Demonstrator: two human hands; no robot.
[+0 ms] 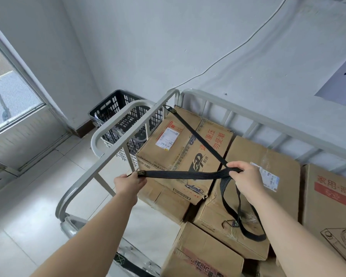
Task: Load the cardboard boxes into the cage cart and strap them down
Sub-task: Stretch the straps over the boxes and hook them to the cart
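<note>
Cardboard boxes (188,148) fill the cage cart (112,156), so loading looks done, with strapping partway. The black strap (180,173) is hooked at the far rail corner and crosses the top box to the right hand (246,178), which grips it. The left hand (130,181) pinches its end beside the near-left rail, seemingly not yet hooked.

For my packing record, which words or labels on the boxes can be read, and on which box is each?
"重压", "勿受潮": top box, red print.
"家用·商": right box, cut off by the picture's edge.
"BIG": nearest box.
White stickers: too small to read.
</note>
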